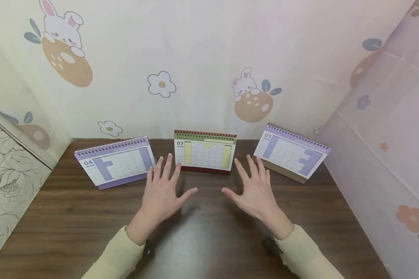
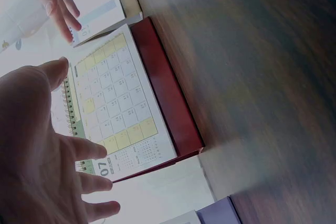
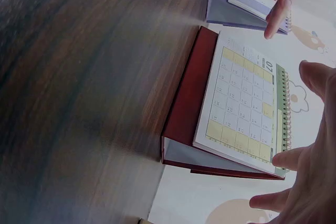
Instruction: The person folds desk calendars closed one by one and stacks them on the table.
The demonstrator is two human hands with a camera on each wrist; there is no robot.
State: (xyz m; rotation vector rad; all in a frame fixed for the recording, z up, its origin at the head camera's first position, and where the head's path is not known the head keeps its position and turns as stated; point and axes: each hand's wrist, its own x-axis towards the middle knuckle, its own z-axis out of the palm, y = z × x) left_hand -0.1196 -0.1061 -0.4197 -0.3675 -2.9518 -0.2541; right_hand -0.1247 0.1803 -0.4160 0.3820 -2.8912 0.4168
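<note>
Three spiral-bound desk calendars stand along the back of the table. In the middle is one with a dark red base (image 1: pixel 206 153), its page marked 07 and coloured green and yellow. To the left stands a purple calendar (image 1: pixel 120 162) marked 04; to the right, a calendar on a brown base (image 1: pixel 291 153) marked 01. My left hand (image 1: pixel 162 195) is spread between the left and middle calendars, holding nothing. Mirroring it, my right hand (image 1: pixel 255 190) has its fingers spread between the middle and right calendars. Both wrist views show the fingers apart from the red-based calendar (image 2: pixel 168 93).
The dark wooden table (image 1: pixel 202 248) meets a pale curtain (image 1: pixel 202 50) printed with rabbits and flowers at its back edge. More printed cloth (image 1: pixel 387 155) hangs along the right side. On the left is a panel with line drawings (image 1: pixel 7 186).
</note>
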